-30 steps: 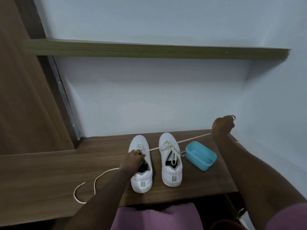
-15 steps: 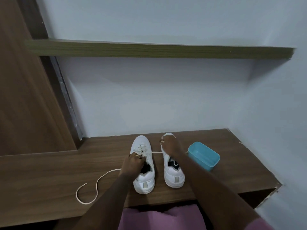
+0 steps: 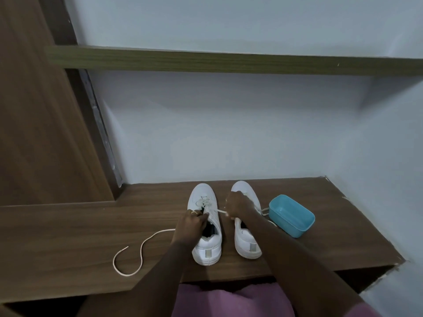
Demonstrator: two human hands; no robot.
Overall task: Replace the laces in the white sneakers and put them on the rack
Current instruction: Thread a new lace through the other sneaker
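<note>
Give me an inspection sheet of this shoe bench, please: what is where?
Surface: wooden bench, with both sneakers standing on it near the front edge.
Job's things: left sneaker partly laced, its lace trailing loose across the bench to the left; right sneaker beside it, not touching.
Clutter: blue tub right of the right sneaker; it looks empty.
Hands: left hand grips the left sneaker at its opening; right hand pinches the lace's other strand.
Cables: nothing seen.
Surroundings: pale wall, wooden shelf above, wooden panel at left.
</note>
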